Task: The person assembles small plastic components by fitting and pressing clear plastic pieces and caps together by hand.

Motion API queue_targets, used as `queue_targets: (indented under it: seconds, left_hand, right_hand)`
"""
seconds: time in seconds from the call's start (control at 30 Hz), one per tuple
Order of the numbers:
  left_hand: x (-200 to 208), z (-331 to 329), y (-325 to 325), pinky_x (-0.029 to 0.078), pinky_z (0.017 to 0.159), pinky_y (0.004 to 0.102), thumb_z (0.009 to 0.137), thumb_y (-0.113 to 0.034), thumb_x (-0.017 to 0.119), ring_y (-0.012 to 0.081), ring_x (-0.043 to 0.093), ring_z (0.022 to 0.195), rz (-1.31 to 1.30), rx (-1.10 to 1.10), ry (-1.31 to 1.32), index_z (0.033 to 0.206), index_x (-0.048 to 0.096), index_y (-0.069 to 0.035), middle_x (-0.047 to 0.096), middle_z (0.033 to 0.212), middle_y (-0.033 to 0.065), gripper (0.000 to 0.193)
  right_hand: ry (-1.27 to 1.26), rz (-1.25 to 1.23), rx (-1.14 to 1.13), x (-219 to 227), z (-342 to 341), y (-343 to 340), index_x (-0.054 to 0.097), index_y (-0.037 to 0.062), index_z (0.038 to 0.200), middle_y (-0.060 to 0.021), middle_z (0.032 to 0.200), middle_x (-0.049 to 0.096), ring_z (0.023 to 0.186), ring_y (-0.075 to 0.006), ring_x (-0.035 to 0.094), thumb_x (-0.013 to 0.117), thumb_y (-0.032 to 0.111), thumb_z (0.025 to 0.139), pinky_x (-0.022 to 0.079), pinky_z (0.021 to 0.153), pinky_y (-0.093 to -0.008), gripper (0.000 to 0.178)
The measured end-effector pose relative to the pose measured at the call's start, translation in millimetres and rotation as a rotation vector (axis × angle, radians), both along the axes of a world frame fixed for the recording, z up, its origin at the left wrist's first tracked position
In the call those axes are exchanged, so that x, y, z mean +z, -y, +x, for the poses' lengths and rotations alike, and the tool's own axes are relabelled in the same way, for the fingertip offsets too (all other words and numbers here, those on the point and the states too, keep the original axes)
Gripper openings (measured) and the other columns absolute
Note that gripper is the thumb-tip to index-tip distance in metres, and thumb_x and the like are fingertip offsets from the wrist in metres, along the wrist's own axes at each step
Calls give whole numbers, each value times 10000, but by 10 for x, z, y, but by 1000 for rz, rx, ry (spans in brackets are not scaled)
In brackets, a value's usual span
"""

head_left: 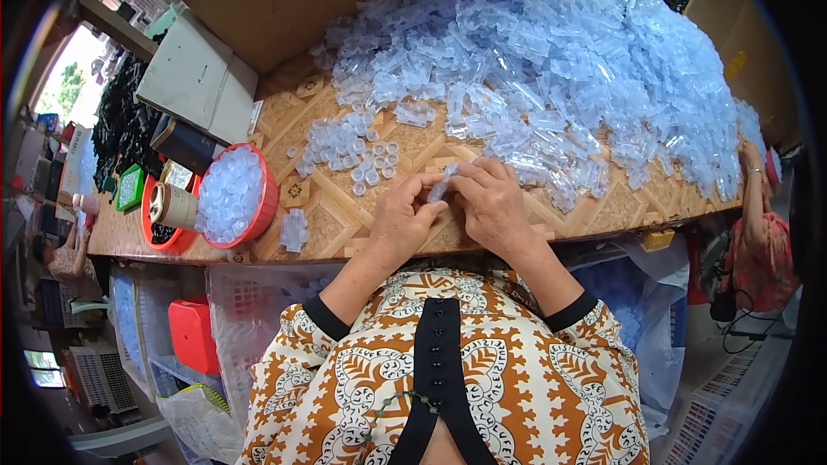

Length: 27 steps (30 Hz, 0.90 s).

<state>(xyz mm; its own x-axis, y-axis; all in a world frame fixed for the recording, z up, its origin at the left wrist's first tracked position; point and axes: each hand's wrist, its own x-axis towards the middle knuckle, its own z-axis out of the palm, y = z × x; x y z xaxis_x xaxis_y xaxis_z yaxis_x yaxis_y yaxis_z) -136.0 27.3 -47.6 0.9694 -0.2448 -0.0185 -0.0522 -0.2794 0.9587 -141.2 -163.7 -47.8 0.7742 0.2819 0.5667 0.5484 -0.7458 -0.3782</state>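
Observation:
Close together at the table's near edge, my left hand (407, 214) and my right hand (491, 205) both pinch one small clear plastic tube (442, 184). The fingers of each hand are closed on it, and they partly hide it. Just beyond my left hand lies a loose group of small clear round caps (362, 159). Past my right hand, a large heap of clear plastic tube pieces (525, 60) spreads over the back and right of the table. A few clear pieces (294, 231) lie side by side left of my left forearm.
A red bowl (269, 198) full of clear caps stands at the left, with a beige cup (175, 207) beside it. Behind are a white cardboard box (196, 77) and a black pile (125, 125). Another person's arm (753, 189) reaches in at the right.

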Motion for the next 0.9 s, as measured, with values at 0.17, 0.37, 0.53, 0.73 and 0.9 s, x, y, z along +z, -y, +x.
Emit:
queue_targets:
  seconds: [0.17, 0.37, 0.53, 0.73, 0.9]
  left_hand:
    - [-16, 15, -25, 546, 697, 263, 808, 1, 818, 108, 646, 829, 31, -106, 238, 1228, 641, -48, 586, 1432, 141, 459]
    - [5, 52, -27, 531, 678, 260, 777, -51, 868, 108, 618, 788, 50, -161, 200, 1172, 588, -52, 555, 1434, 129, 484]
    - [-65, 58, 6, 518, 660, 277, 737, -124, 912, 119, 580, 723, 58, -50, 342, 1135, 573, -65, 566, 1223, 86, 526]
    - [-142, 108, 26, 491, 616, 268, 754, -129, 914, 99, 532, 669, -47, 145, 322, 1123, 558, -57, 542, 1111, 69, 518]
    - [-170, 97, -29, 473, 596, 198, 793, -62, 889, 49, 525, 704, 5, 150, 335, 1176, 534, -48, 551, 1170, 56, 522]
  right_hand:
    - [-50, 43, 65, 6, 13, 39, 747, 39, 1000, -92, 1172, 731, 1129, -322, 620, 678, -21, 752, 445, 937, -462, 263]
    - [-95, 83, 168, 20, 147, 81, 748, 37, 989, -88, 1101, 750, 1097, -325, 642, 676, -19, 760, 467, 923, -448, 246]
    - [-87, 147, 40, 98, 493, 40, 721, 58, 882, -80, 951, 724, 992, -303, 655, 647, -14, 743, 504, 832, -425, 174]
    - [154, -165, -46, 88, 996, -194, 731, 75, 891, -92, 999, 709, 957, -290, 636, 653, 38, 724, 488, 843, -412, 188]
    - [95, -402, -56, 137, 997, -244, 737, 85, 898, -86, 1006, 686, 985, -277, 624, 661, 72, 723, 460, 866, -393, 192]
